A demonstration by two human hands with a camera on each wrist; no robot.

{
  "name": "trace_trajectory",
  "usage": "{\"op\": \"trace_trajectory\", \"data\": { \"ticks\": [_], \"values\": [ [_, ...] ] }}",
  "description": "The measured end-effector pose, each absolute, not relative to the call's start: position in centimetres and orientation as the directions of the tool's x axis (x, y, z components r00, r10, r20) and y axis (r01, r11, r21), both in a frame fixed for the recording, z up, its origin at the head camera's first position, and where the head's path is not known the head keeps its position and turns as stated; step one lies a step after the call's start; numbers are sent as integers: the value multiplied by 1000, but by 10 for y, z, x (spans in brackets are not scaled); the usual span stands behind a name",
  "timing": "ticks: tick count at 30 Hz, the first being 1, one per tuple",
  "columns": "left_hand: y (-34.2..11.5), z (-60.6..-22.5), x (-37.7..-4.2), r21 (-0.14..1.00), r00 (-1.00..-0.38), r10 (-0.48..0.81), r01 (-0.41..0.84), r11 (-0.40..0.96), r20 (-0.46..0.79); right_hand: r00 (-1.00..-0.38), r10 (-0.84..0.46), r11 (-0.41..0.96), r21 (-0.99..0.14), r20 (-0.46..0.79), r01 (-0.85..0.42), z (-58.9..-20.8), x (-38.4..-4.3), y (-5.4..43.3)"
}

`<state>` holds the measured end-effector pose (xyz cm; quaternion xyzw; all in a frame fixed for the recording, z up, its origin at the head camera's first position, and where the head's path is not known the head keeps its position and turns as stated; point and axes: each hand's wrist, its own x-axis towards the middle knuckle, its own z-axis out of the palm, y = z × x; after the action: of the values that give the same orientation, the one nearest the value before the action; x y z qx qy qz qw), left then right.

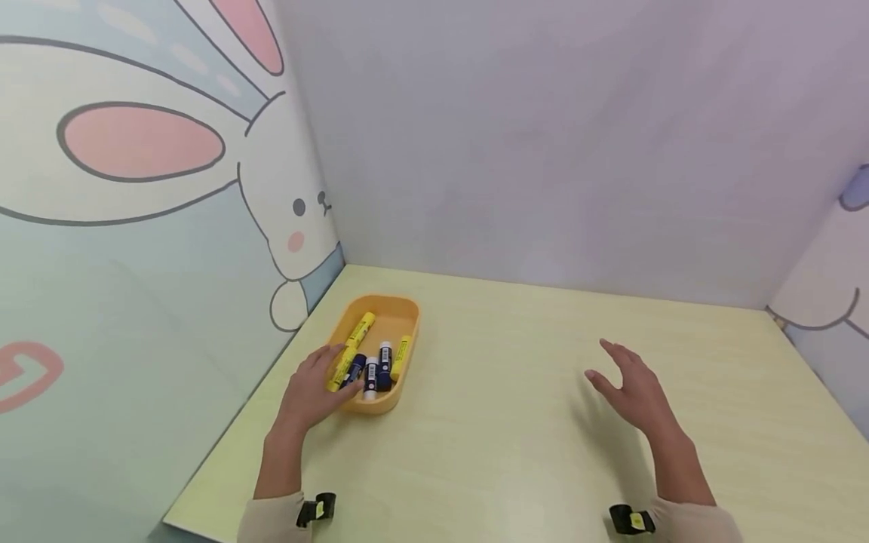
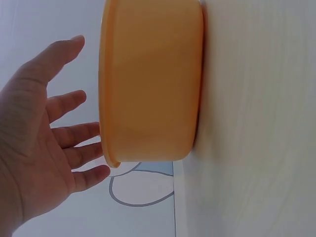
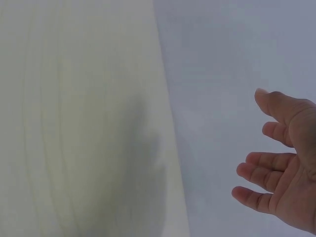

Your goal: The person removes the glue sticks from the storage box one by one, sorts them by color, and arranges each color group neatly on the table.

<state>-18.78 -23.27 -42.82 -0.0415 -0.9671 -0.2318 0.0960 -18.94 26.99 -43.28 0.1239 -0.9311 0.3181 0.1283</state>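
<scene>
An orange-yellow plastic basket stands at the table's left side, holding several yellow tubes and several dark blue glue sticks with white ends. My left hand hovers over the basket's near left rim, fingers spread and thumb apart. In the left wrist view its fingertips are right at the rim of the basket, with nothing in the palm. Off to the right, my right hand hangs above the table, its fingers relaxed and empty; its shadow falls on the tabletop.
The pale wooden table meets a plain light wall at the back. A wall with a cartoon rabbit runs close along the left edge, beside the basket. Another printed wall borders the right side.
</scene>
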Motion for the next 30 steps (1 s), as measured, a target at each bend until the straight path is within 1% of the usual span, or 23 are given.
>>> {"op": "trace_trajectory", "data": {
  "ticks": [5, 8, 14, 21, 25, 30],
  "values": [
    [-236, -429, -189, 500, -991, 10, 76, 863, 134, -939, -155, 749, -584, 305, -314, -438, -192, 261],
    [-240, -431, -192, 526, -994, 11, 68, 848, 110, -939, -163, 738, -594, 302, -319, -441, -194, 253],
    [-252, -435, -194, 559, -995, 8, 64, 826, 102, -925, -212, 704, -607, 314, -368, -443, -199, 233],
    [-260, -440, -189, 621, -995, 25, 78, 780, 93, -913, -232, 670, -625, 335, -400, -438, -206, 219],
    [-266, -442, -189, 647, -998, 3, 40, 761, 58, -905, -252, 654, -629, 344, -421, -438, -208, 211],
    [-270, -443, -188, 673, -998, -24, -51, 737, -50, -898, -280, 619, -650, 341, -440, -443, -209, 197]
  ]
}}
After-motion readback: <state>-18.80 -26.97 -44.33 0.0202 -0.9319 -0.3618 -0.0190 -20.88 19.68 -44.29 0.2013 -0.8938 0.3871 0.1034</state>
